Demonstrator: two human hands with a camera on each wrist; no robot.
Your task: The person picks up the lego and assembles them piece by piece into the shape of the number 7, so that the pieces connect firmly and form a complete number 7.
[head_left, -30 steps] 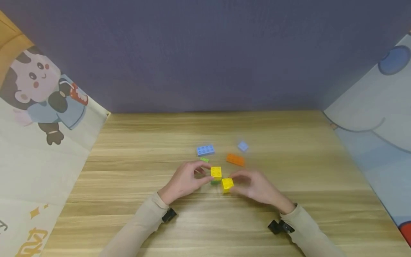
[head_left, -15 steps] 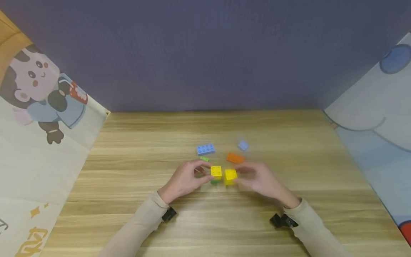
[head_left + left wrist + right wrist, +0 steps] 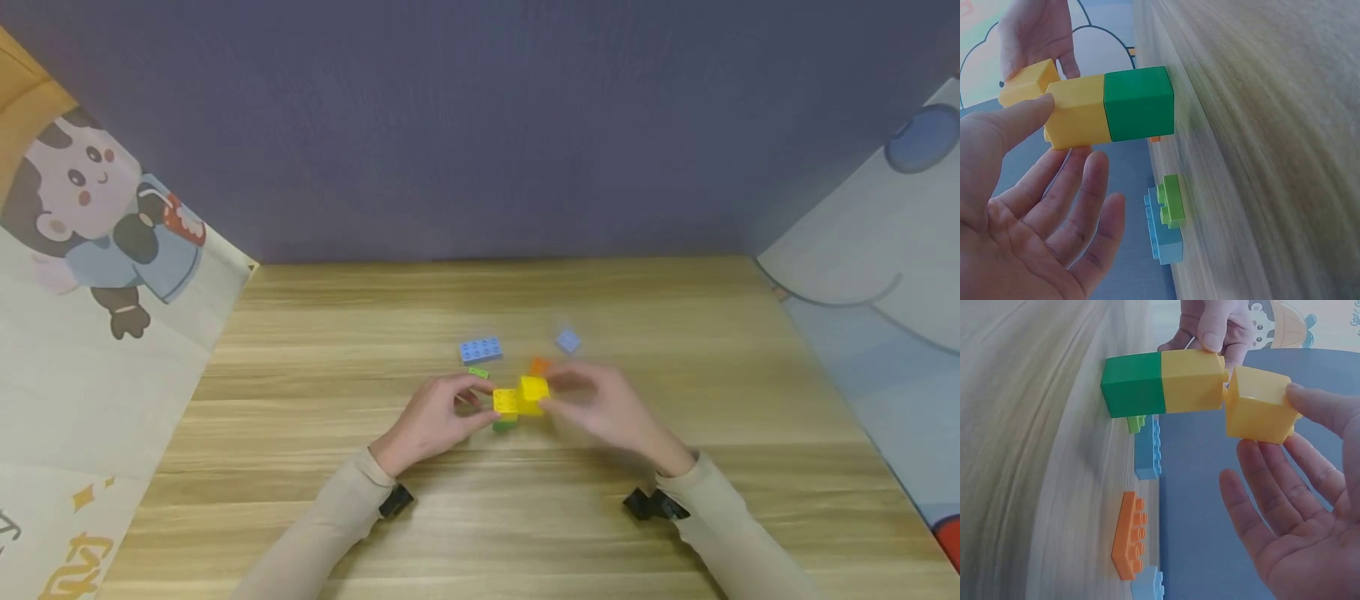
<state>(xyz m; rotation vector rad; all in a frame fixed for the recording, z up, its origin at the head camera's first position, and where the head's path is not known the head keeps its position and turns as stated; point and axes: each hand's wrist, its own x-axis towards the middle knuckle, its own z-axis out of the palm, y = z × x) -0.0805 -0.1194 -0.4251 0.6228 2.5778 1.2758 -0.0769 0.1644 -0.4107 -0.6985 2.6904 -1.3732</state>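
"What are the two grips doing?"

"The left grip (image 3: 437,418) pinches the lower yellow (image 3: 1192,381), which sits on the green (image 3: 1133,385); that seems to stand on the bench (image 3: 315,367). The right grip (image 3: 606,417) pinches the loose yellow (image 3: 1256,403), tilted and a bit higher, between two and three o'clock of the lower one, from the person's side."

"Touching?"

"They're so close I can't tell."

"So which step is it?"

"Fitting a third brick on top, I'd judge, and it isn't seated yet."

"And the next move?"

"It calls for levelling the loose one, easing it towards eight o'clock, square over the studs (image 3: 505,397), then pressing straight down while the left grip steadies the pile."

"The others?"

"Blue (image 3: 480,351) at eleven o'clock, lime (image 3: 478,372) nearer, orange (image 3: 538,366) and pale blue (image 3: 567,341) between one and two."
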